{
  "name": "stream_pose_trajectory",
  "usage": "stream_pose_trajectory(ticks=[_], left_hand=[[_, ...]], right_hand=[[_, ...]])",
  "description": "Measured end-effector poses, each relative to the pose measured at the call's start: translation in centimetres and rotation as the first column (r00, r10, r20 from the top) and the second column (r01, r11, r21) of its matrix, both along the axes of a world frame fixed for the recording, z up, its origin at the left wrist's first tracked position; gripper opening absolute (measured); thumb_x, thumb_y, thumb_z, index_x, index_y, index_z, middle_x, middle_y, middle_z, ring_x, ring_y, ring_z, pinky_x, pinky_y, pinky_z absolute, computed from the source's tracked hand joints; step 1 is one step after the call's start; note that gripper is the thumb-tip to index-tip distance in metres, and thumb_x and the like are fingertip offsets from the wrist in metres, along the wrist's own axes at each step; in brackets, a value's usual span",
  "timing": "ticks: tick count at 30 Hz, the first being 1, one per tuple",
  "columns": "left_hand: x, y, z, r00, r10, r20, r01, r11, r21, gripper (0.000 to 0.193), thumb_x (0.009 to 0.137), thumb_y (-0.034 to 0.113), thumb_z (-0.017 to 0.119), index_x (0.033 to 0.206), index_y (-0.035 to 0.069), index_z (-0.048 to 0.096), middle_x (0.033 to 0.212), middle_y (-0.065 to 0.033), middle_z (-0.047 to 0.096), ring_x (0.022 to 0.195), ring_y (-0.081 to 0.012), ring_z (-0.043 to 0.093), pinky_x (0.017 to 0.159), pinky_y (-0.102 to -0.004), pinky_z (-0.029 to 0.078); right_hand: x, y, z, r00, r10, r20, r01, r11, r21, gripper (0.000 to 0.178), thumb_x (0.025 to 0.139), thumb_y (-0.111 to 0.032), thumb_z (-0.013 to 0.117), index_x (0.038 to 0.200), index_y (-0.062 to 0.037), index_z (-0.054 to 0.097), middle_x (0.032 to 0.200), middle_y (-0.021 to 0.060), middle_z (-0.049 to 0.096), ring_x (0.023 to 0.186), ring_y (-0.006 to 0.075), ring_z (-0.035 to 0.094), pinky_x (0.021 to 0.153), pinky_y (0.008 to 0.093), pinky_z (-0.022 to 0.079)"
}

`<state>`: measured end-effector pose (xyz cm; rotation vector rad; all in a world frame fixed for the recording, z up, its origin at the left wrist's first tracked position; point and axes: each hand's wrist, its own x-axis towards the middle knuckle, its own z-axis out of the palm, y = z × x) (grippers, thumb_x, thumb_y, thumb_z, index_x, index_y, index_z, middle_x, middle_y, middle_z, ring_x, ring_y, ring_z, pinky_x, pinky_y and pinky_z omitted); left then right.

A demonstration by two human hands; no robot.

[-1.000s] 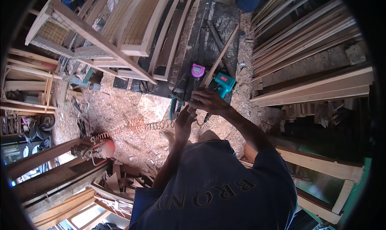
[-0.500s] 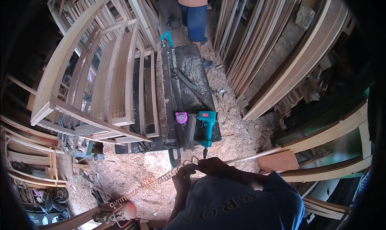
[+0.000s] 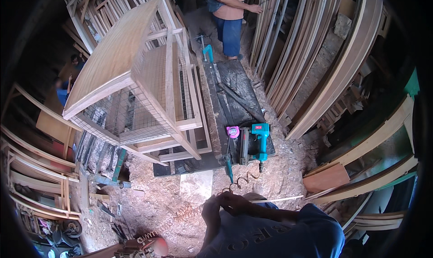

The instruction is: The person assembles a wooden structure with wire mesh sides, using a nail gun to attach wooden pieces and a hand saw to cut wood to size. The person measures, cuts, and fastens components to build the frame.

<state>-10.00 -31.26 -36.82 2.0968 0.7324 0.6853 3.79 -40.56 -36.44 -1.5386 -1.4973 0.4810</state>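
My left hand (image 3: 210,209) and my right hand (image 3: 234,203) are close together in front of my body. Both look closed on the coiled air hose (image 3: 242,182), though the fingers are dark and partly hidden. From my hands the hose runs up to the lower end of a teal nail gun (image 3: 260,140), lying on the dark workbench (image 3: 237,73). Its other stretch trails down left toward a reddish, rounded machine (image 3: 158,246). Beside the nail gun's magazine lies a pink tape measure (image 3: 232,131). A thin pale wood strip (image 3: 279,198) shows past my right forearm.
A wooden frame cage with wire mesh (image 3: 135,86) stands left of the bench. A teal clamp (image 3: 208,53) sits at the bench's far end. Long boards (image 3: 297,46) lean at the right, where another person (image 3: 230,23) touches them. Sawdust covers the floor (image 3: 158,204).
The view has shifted, with the bench now further right in it. My right hand has drawn away from the nail gun's hose fitting, and a loose coil of hose now shows between them.
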Motion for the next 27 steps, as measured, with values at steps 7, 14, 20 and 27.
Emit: stream_pose_trajectory(ticks=[7,14,20,27], left_hand=[[-3.9,2.8,-1.1,0.871,0.403,0.28,-0.131,0.741,-0.659,0.031,0.097,0.007,0.052,0.127,0.005,0.058,0.099,-0.018,0.069,0.103,-0.0286,0.066,0.095,-0.0416,0.053],[-4.2,4.1,-2.1,0.767,0.547,0.335,-0.193,0.695,-0.692,0.058,0.1,0.013,0.059,0.15,0.01,0.029,0.113,-0.0231,0.059,0.098,-0.0331,0.066,0.078,-0.0418,0.062],[-2.7,3.0,-1.1,0.654,0.691,0.309,-0.361,0.643,-0.675,0.065,0.094,0.018,0.06,0.15,0.008,0.028,0.117,-0.0226,0.057,0.101,-0.0403,0.066,0.079,-0.0481,0.062],[-1.3,2.3,-0.6,0.511,0.83,0.223,-0.546,0.514,-0.662,0.054,0.098,0.014,0.056,0.149,0.014,0.039,0.12,-0.0228,0.059,0.1,-0.0372,0.067,0.073,-0.0454,0.063]], right_hand=[[-2.4,0.2,3.7,0.988,-0.123,-0.091,0.125,0.992,0.022,0.043,0.09,-0.003,0.06,0.131,-0.0159,0.064,0.115,0.013,0.068,0.111,0.0328,0.063,0.096,0.0408,0.052],[16.2,1.6,1.6,0.559,-0.713,-0.424,0.781,0.624,-0.02,0.029,0.1,-0.013,0.059,0.126,-0.0017,0.065,0.09,0.007,0.071,0.082,0.012,0.069,0.073,0.0281,0.056],[23.6,7.5,-14.5,0.672,-0.138,0.727,0.429,0.873,-0.231,0.029,0.07,-0.025,0.079,0.083,0.0,0.071,0.077,0.0139,0.068,0.072,0.027,0.071,0.056,0.0416,0.056],[21.4,10.9,-22.5,0.659,-0.076,0.748,0.45,0.837,-0.312,0.035,0.069,-0.015,0.077,0.082,0.0156,0.065,0.074,0.0218,0.063,0.07,0.04,0.067,0.05,0.0443,0.05]])
